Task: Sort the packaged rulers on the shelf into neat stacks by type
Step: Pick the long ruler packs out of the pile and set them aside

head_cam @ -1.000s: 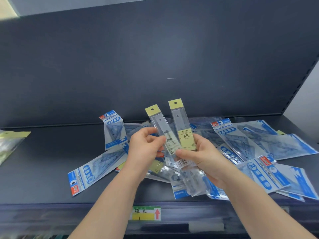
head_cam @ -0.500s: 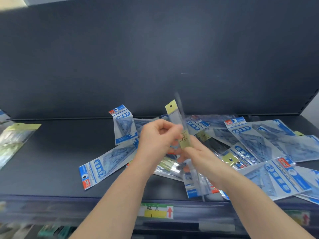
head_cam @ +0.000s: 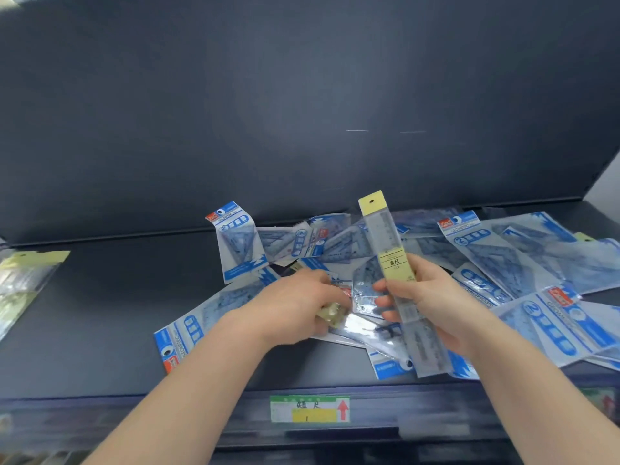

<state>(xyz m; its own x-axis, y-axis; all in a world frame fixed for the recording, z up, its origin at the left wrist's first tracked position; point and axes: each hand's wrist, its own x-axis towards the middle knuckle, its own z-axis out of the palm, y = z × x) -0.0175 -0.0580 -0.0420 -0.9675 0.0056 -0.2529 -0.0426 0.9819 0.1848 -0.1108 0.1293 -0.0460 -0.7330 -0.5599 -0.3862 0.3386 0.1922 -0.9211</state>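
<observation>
Sorting is under way, at the gathering stage: straight rulers are being pulled out of the mixed heap. The right hand (head_cam: 432, 303) is holding a yellow-topped ruler pack (head_cam: 391, 260) upright, its grip closing around the pack's middle with the thumb across the front; more than one pack may be in that grip, though I cannot tell. Just to the left of it, the left hand (head_cam: 298, 303) is reaching palm-down into the pile, fingers curling over another yellow-headed pack (head_cam: 330, 313) lying there, seemingly pinching it. Blue set-square packs (head_cam: 486, 250) are lying scattered behind and to the right of both grips on the shelf (head_cam: 110, 317). Far to the left, a yellow-topped stack (head_cam: 23, 280) is lying. The next move is probably lifting the pinched pack free and squaring it against the upright one.
</observation>
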